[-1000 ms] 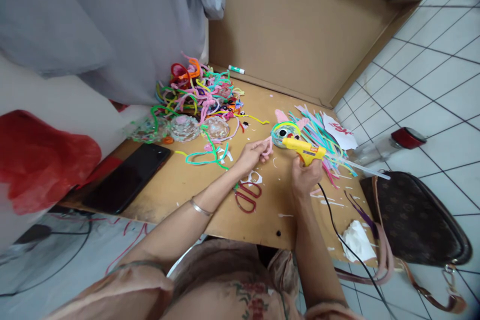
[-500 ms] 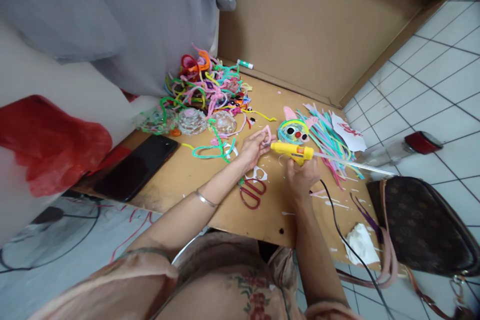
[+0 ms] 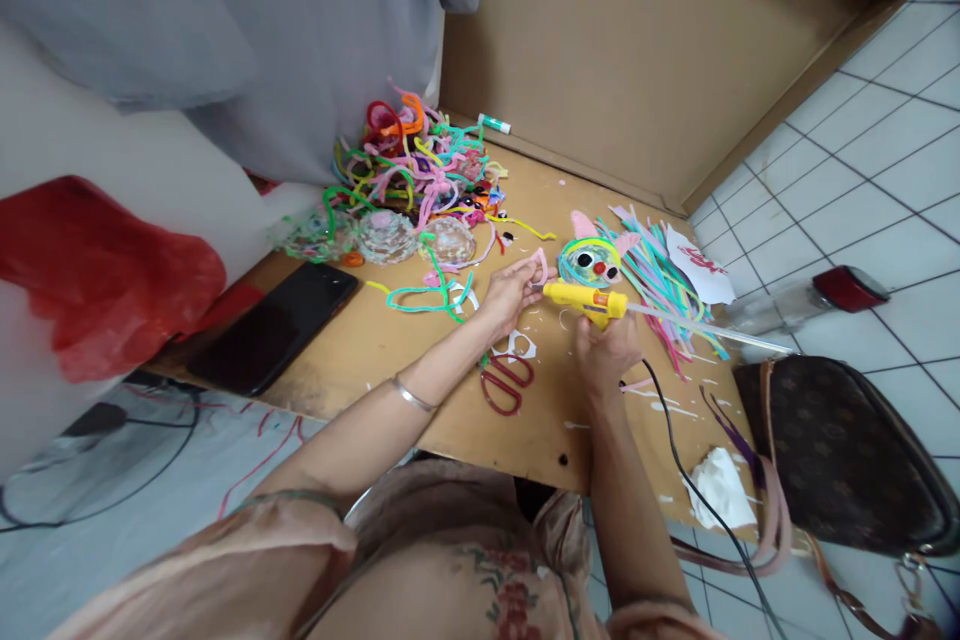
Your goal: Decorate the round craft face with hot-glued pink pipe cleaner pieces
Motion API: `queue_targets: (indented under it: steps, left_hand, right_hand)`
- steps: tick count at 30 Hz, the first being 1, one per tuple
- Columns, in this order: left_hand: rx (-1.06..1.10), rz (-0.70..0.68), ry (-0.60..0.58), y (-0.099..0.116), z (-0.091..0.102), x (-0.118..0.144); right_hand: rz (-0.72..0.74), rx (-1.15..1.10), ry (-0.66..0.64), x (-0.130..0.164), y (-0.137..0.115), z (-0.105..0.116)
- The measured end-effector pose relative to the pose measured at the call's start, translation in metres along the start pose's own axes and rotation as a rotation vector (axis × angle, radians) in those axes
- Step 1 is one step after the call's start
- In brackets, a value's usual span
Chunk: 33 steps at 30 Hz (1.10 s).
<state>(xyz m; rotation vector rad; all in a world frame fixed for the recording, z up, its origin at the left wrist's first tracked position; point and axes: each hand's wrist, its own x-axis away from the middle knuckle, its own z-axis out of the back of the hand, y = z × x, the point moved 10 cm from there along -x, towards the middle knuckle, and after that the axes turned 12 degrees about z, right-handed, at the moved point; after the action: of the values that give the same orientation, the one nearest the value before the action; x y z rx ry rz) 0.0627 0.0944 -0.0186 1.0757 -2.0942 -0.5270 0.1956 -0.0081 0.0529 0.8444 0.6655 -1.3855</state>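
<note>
My right hand (image 3: 606, 348) is closed round the grip of a yellow hot glue gun (image 3: 581, 298), a long clear glue stick (image 3: 712, 330) jutting from its back end. Its nozzle points left at the fingers of my left hand (image 3: 514, 298), which pinch a bent pink pipe cleaner (image 3: 541, 265). Whether the nozzle touches the pipe cleaner I cannot tell. Just beyond the gun lies a round animal face (image 3: 589, 262) with pink ears, dark eyes and a red nose. Red-handled scissors (image 3: 506, 385) lie on the table between my forearms, their blades partly hidden.
A tangled heap of coloured pipe cleaners (image 3: 420, 160) lies at the back left, a black phone (image 3: 277, 325) in front of it. Straight pipe cleaners (image 3: 660, 270) fan out on the right. A brown handbag (image 3: 847, 455), crumpled tissue (image 3: 721, 490) and the gun's black cord (image 3: 667, 430) are at the right edge.
The view has shifted slightly. Both hands keep nearly the same pose, with the glue gun's nozzle still at the left fingers and the pink pipe cleaner.
</note>
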Motion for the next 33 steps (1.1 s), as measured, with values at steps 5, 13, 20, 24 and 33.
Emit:
queue_targets:
  steps: [5,13,20,24,33]
  left_hand:
    - [0.006,0.003,0.001,0.002,-0.0005,-0.0001]
    - [0.007,-0.013,0.009,0.0046,0.0017,-0.0016]
    - [-0.017,-0.033,-0.006,0.0025,0.0002,-0.0004]
    - [-0.026,-0.033,0.019,0.0034,0.0026,-0.0014]
    - [-0.009,-0.044,0.048,0.0027,0.006,-0.003]
  right_hand:
    - [-0.008,-0.008,-0.005,0.0006,0.0027,0.0]
    - [-0.03,-0.002,0.028,0.002,0.0059,0.0008]
    - [-0.016,-0.032,0.045,0.0007,0.002,0.004]
    - [-0.029,-0.026,0.056,0.0012,0.0051,0.0046]
    - [-0.002,-0.012,0.069,0.0017,0.0012,0.0055]
